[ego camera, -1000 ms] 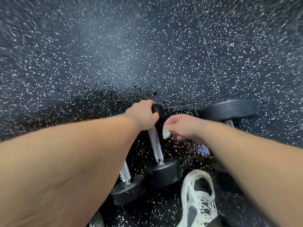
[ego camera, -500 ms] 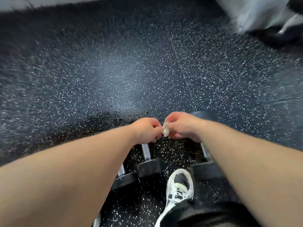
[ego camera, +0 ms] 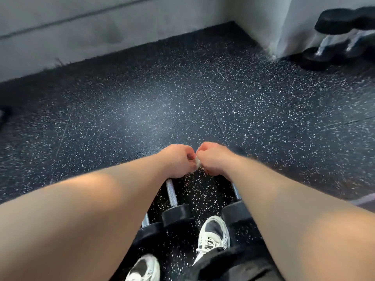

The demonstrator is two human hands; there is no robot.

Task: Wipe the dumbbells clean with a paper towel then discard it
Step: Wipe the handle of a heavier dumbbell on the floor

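A small wad of white paper towel sits between my two hands, which meet in front of me above the floor. My left hand and my right hand both have curled fingers pinching the wad. Below my forearms lie three black dumbbells with chrome handles: the middle dumbbell, a left dumbbell and a right dumbbell. My arms hide their far ends.
Black rubber floor with white speckles runs to a grey wall. More dumbbells are stacked at the far right by a wall corner. My white sneakers stand next to the near dumbbell heads.
My left hand let go of the middle dumbbell's top and joined my right hand on the paper wad. My head lifted, bringing the wall and the far dumbbells into view.
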